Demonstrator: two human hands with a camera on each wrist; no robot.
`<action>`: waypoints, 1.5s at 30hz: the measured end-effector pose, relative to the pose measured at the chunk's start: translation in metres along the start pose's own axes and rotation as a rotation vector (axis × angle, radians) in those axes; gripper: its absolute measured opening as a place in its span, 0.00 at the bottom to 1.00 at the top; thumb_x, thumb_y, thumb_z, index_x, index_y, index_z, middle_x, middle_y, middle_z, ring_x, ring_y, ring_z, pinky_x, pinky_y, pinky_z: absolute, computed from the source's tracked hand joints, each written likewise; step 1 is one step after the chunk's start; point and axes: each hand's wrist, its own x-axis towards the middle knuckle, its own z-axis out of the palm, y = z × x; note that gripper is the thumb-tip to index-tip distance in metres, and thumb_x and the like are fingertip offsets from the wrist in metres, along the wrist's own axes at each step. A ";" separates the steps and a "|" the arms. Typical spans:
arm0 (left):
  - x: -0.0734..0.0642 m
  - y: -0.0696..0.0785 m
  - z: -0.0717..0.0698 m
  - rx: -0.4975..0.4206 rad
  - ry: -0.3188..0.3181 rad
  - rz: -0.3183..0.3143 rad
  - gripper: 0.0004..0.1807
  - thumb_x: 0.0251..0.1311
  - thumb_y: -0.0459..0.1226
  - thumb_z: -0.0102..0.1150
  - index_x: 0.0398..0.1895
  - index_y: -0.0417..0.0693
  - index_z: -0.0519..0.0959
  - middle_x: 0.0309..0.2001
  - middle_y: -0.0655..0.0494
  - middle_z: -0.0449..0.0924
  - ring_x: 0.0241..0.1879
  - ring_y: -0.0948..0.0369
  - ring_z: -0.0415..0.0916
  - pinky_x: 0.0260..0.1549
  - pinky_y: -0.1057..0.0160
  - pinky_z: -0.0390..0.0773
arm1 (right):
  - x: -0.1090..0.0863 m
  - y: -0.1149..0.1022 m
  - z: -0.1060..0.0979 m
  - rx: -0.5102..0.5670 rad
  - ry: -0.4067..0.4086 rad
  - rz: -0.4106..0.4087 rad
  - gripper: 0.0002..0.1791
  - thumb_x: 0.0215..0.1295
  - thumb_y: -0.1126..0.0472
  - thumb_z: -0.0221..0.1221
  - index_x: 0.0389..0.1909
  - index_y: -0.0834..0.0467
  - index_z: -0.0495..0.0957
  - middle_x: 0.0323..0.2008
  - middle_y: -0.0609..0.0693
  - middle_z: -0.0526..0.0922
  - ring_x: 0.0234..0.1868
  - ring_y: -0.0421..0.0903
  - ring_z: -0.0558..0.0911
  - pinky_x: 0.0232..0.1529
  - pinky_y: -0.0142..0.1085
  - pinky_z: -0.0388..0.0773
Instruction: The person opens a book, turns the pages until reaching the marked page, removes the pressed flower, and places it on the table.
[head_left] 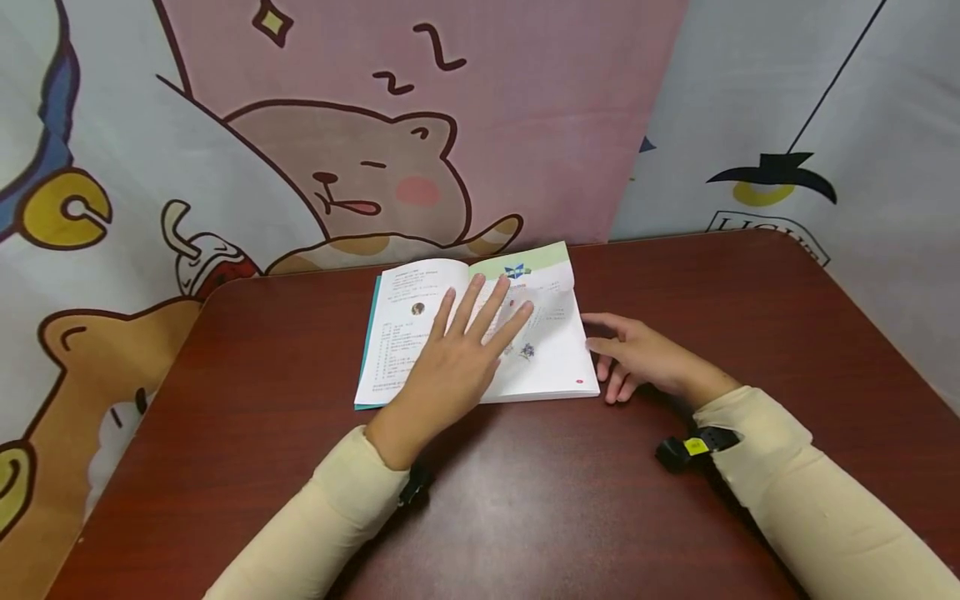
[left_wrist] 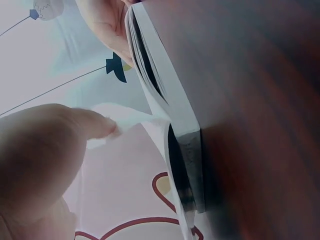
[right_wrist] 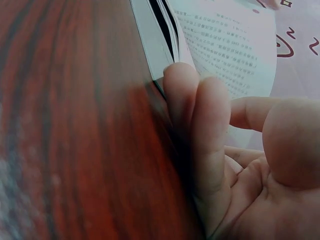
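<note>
An open book lies on the table with printed text on its left page and a green-topped, illustrated right page. My left hand is over the middle of the book, its fingers spread and pointing away from me. In the left wrist view its thumb overlaps a raised page. My right hand is at the book's right edge, thumb and forefinger beside the pages and the other fingers loosely bent. In the right wrist view two fingertips lie against the book's corner; the thumb's tip is hidden behind the fingers.
The dark red wooden table has rounded far corners. Behind it hangs a cartoon-printed cloth with a sleeping bear. A black strap with a yellow tag is on the right wrist.
</note>
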 end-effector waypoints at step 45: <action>-0.008 -0.003 0.001 0.063 -0.133 -0.082 0.33 0.60 0.46 0.66 0.70 0.59 0.71 0.76 0.43 0.59 0.75 0.44 0.58 0.72 0.41 0.59 | 0.004 0.005 -0.001 -0.062 0.005 -0.052 0.46 0.68 0.60 0.63 0.79 0.50 0.47 0.28 0.56 0.77 0.20 0.51 0.86 0.22 0.42 0.84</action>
